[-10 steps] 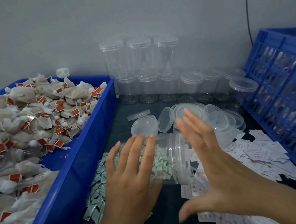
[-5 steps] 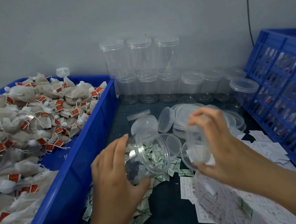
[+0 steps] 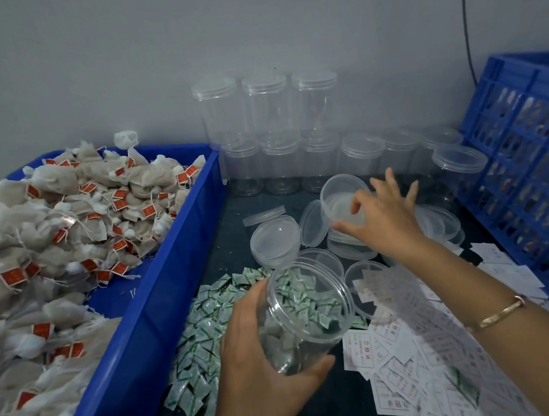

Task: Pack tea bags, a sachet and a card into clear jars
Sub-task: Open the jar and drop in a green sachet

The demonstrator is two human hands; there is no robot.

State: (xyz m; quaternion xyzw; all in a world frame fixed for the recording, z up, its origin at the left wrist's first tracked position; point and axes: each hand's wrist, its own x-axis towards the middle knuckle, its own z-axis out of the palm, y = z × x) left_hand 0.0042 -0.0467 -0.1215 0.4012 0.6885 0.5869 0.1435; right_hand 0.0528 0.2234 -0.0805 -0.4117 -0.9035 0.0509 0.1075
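Note:
My left hand point(image 3: 258, 355) grips an open clear jar point(image 3: 306, 313), tilted with its mouth facing up and right, above the pile of green-and-white sachets point(image 3: 205, 337). My right hand point(image 3: 386, 219) reaches back over the heap of loose lids point(image 3: 274, 240) and holds one clear lid point(image 3: 341, 199) between thumb and fingers. White cards point(image 3: 402, 340) lie scattered under my right forearm. Tea bags with red tags point(image 3: 66, 236) fill the blue bin on the left.
The blue bin point(image 3: 160, 297) borders the work area on the left. A blue slotted crate point(image 3: 535, 187) stands on the right. Lidded empty jars point(image 3: 268, 134) are stacked against the back wall, with more jars point(image 3: 458, 168) beside the crate.
The lid came off the jar. My right hand carried it back to the heap of lids, while my left hand tilted the open jar upward.

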